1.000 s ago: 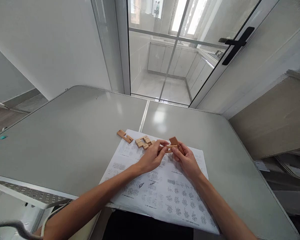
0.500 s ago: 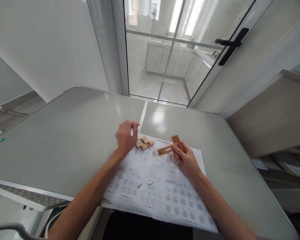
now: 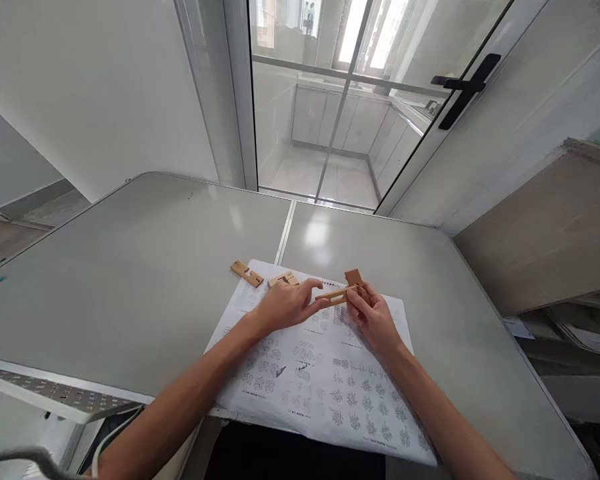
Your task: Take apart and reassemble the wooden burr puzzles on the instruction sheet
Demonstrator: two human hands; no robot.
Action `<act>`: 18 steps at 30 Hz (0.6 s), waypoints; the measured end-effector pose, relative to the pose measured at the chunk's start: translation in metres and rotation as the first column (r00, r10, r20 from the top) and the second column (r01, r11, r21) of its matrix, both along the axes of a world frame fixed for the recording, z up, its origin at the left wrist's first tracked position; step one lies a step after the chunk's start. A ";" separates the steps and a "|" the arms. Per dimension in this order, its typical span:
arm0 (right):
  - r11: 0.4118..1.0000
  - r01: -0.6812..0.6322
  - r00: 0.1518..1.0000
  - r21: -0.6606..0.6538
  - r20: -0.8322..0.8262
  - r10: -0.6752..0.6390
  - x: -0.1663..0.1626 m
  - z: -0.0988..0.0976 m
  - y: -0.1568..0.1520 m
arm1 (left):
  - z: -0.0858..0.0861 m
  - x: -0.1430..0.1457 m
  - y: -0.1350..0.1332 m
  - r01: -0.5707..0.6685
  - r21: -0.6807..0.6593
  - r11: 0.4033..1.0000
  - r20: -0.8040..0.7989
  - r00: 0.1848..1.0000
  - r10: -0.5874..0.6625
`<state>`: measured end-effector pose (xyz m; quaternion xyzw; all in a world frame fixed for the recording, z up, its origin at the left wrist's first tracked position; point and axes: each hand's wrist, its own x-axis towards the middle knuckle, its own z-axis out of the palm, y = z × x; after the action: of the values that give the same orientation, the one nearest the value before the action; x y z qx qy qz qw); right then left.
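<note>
My right hand (image 3: pixel 373 313) pinches a slotted wooden puzzle piece (image 3: pixel 338 296), which points left. A second, flat wooden piece (image 3: pixel 353 277) sticks up from the same grip; my fingers hide where the two meet. At the slotted piece's left end is my left hand (image 3: pixel 287 305), thumb and index finger apart on either side of it; whether they touch it I cannot tell. Behind that hand lie notched wooden pieces (image 3: pixel 283 279), partly covered. Farther left, a notched wooden piece (image 3: pixel 247 273) rests across the paper's edge.
Beneath my hands lies a large white sheet (image 3: pixel 320 373) printed with small diagrams. It covers part of the grey table (image 3: pixel 145 267), whose two halves meet at a pale seam. A glass door (image 3: pixel 325 133) with a black handle (image 3: pixel 467 90) stands beyond the far edge. Wooden shelving (image 3: pixel 540 233) is at right.
My left hand has moved right, from above the loose pieces to the slotted piece's end. That uncovers the notched piece at left. My right hand stays nearly still, its pieces slightly turned.
</note>
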<state>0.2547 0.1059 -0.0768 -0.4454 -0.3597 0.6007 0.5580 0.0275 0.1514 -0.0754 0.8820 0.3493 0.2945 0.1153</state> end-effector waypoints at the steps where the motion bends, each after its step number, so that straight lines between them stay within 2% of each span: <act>1: 1.000 -0.004 1.000 0.002 -0.001 0.004 0.000 -0.001 0.000 | 0.000 0.002 -0.002 0.034 -0.063 0.997 -0.034 0.999 -0.036; 4: 1.000 -0.003 1.000 -0.001 0.011 0.003 0.001 -0.004 0.000 | 0.002 0.007 -0.009 0.114 -0.240 0.964 -0.068 0.989 -0.134; 7: 1.000 0.012 0.998 0.014 0.066 -0.013 0.001 -0.006 -0.001 | 0.004 0.012 -0.014 0.161 -0.400 0.902 0.026 0.986 -0.165; 10: 0.998 0.016 0.982 0.062 0.186 -0.027 0.001 -0.008 -0.002 | 0.005 0.017 -0.017 0.212 -0.543 0.812 0.185 0.974 -0.130; 15: 0.981 0.015 0.900 0.194 0.426 -0.098 0.000 -0.010 -0.004 | -0.004 0.021 -0.017 0.334 -0.751 0.569 0.383 0.923 -0.037; 16: 0.974 0.015 0.873 0.225 0.472 -0.123 0.000 -0.011 -0.004 | -0.006 0.022 -0.016 0.347 -0.761 0.549 0.403 0.915 -0.019; 18: 0.955 0.001 0.808 0.297 0.562 -0.176 0.001 -0.013 -0.004 | -0.010 0.022 -0.015 0.355 -0.751 0.557 0.426 0.905 -0.001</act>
<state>0.2556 0.1022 -0.0896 -0.5398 -0.5737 0.3510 0.5063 0.0494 0.1360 -0.0852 0.6859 0.3227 0.2510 0.6021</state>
